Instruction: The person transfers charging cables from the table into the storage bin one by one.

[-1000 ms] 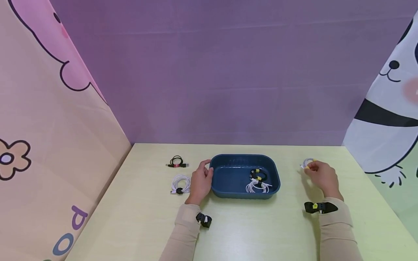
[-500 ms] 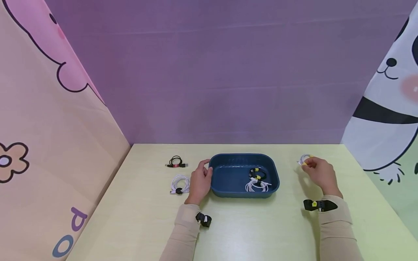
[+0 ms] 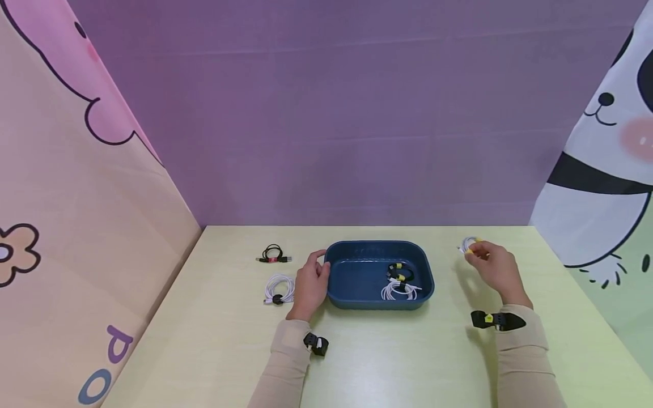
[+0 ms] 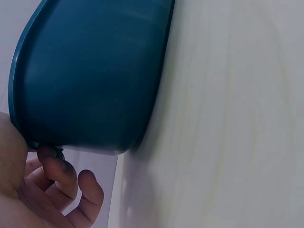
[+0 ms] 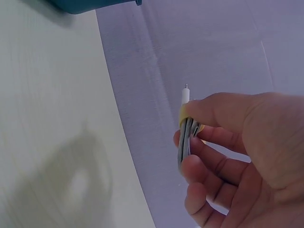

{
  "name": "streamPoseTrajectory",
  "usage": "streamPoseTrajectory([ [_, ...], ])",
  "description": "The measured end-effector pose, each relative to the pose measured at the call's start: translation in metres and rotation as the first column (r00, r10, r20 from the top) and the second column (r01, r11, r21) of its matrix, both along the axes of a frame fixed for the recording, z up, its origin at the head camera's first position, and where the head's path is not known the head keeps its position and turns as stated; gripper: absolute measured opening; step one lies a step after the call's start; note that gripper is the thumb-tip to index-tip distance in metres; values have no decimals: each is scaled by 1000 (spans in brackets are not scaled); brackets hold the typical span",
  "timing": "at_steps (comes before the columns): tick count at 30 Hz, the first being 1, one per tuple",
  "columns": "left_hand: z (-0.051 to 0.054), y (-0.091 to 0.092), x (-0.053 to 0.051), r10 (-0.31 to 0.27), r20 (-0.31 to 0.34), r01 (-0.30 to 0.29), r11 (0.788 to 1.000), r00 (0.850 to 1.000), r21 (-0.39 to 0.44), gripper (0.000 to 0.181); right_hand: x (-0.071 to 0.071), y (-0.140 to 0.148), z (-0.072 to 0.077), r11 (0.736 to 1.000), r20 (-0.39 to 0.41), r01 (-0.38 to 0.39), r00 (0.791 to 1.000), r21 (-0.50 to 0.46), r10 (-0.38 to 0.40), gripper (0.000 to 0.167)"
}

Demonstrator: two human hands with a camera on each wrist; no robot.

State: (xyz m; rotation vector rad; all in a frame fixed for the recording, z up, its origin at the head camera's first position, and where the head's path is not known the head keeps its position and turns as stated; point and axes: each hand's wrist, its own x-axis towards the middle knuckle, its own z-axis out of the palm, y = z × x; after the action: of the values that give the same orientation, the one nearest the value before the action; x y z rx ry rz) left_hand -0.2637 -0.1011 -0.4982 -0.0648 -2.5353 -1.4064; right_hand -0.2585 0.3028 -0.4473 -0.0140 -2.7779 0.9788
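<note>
From my remote post I record that, over the last second, the right hand (image 3: 497, 271) has shifted slightly left, narrowing the gap between the yellow-tied white cable (image 5: 184, 142) and the blue tray (image 3: 352, 304). That cable is pinched between thumb and fingers, raised above the table (image 3: 388, 351), to the right of the tray and outside it. The left hand (image 3: 309, 286) shows no change: its fingers are curled at the tray's left rim, holding it. A black-and-yellow cable (image 3: 393, 273) and a white coil (image 3: 400, 290) lie unchanged in the tray's right half; a red-banded black cable (image 3: 272, 259) and a black-tied white cable (image 3: 288, 288) lie on the table to its left. For the work in hand, I judge this a carry in progress, tray steadied.
</note>
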Motion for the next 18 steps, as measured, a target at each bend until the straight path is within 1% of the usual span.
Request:
streamPoseTrajectory([
  [10, -1, 0, 0, -1, 9, 1, 1000, 1000, -5, 37, 0, -4, 4, 1000, -18, -2, 1000, -6, 2, 29],
  [14, 0, 0, 0, 1, 13, -1, 1000, 1000, -6, 37, 0, -7, 6, 1000, -35, -15, 999, -1, 15, 30],
  [18, 1, 1, 0, 0, 3, 0, 1000, 1000, -8, 36, 0, -10, 9, 999, -57, -33, 998, 0, 33, 31],
])
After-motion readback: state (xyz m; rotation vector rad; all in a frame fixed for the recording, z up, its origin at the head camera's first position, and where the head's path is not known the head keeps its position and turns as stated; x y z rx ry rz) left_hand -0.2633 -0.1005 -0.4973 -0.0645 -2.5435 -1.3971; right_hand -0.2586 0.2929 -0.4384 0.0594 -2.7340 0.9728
